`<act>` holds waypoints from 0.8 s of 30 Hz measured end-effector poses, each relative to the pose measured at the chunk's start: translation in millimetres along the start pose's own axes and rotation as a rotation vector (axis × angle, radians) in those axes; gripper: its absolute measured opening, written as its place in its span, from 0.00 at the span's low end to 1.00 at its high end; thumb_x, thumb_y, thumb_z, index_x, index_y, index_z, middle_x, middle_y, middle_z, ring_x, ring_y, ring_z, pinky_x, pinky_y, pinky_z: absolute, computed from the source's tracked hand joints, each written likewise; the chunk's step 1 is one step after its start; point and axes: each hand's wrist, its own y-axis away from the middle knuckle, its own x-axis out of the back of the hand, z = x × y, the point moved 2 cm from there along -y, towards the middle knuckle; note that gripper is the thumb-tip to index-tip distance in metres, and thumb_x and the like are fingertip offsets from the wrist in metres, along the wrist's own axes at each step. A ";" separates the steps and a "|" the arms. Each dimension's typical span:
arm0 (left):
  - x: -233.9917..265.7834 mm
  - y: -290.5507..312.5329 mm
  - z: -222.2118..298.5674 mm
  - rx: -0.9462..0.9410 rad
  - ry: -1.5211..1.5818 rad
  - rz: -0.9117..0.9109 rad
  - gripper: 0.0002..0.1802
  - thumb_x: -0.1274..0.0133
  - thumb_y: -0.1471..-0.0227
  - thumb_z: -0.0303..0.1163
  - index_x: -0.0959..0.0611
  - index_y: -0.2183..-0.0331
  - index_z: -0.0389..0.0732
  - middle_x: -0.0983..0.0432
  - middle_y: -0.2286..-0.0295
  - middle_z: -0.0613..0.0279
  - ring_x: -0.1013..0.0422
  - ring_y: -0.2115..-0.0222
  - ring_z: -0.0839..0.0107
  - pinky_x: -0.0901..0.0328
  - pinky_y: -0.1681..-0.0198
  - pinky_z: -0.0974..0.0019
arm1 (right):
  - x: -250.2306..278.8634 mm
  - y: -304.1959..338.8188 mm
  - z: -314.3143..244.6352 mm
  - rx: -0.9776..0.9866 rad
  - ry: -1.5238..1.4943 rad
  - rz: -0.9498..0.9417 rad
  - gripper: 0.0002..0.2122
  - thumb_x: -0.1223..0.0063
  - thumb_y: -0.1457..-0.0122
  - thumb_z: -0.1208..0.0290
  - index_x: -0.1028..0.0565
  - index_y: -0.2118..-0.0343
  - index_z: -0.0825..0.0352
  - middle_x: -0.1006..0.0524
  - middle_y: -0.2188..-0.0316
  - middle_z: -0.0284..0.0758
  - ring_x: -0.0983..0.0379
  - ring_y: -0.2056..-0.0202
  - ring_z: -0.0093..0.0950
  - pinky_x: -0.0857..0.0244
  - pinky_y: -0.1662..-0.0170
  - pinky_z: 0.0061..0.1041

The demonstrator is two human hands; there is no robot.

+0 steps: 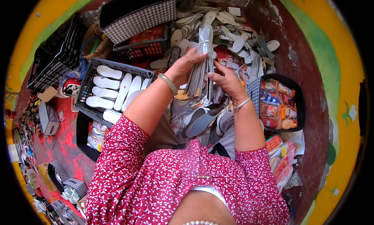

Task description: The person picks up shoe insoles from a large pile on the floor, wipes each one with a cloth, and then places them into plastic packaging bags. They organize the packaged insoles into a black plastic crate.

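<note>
A tall bundle of grey insoles (198, 77), tied near its top, stands on edge in front of me. My left hand (187, 63) grips the bundle from the left, fingers lying over its side. On the opposite side, the thumb and fingertips of my right hand (230, 81) hold the bundle's edge. Beneath it, between my knees, are dark grey-blue insoles (200, 123) and clear plastic wrapping. Just beyond the bundle lies a big heap of loose insoles (228, 24).
Left of me, a dark plastic crate (83, 94) holds white insoles (107, 82). A houndstooth box (144, 20) sits on another crate (146, 50) at the back. To my right, a fabric bin (255, 94) contains packaged goods (278, 104). Packets (281, 159) lie nearer.
</note>
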 end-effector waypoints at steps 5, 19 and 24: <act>-9.1 0.9 2.4 -0.009 0.088 0.006 0.17 0.47 0.50 0.33 0.30 0.57 0.43 0.28 0.68 0.65 0.29 0.67 0.73 0.31 0.63 0.65 | 9.7 0.2 -2.7 0.063 0.092 -0.007 0.32 0.41 0.49 0.57 0.37 0.45 0.71 0.28 0.57 0.35 0.35 0.57 0.21 0.43 0.51 0.19; -15.1 -1.7 -0.2 -0.061 -0.092 0.082 0.16 0.56 0.54 0.29 0.29 0.59 0.41 0.29 0.69 0.64 0.32 0.69 0.74 0.35 0.65 0.68 | -8.0 6.4 0.0 0.003 1.275 0.339 0.22 0.54 0.45 0.64 0.38 0.47 0.61 0.24 0.76 0.48 0.27 0.74 0.47 0.36 0.69 0.46; -9.5 -13.5 -12.7 -0.212 -0.340 0.155 0.20 0.54 0.56 0.26 0.31 0.56 0.40 0.31 0.70 0.65 0.34 0.69 0.76 0.37 0.64 0.70 | -8.1 5.8 -3.4 0.038 1.275 0.331 0.23 0.54 0.46 0.66 0.39 0.46 0.60 0.25 0.78 0.47 0.28 0.75 0.47 0.36 0.70 0.46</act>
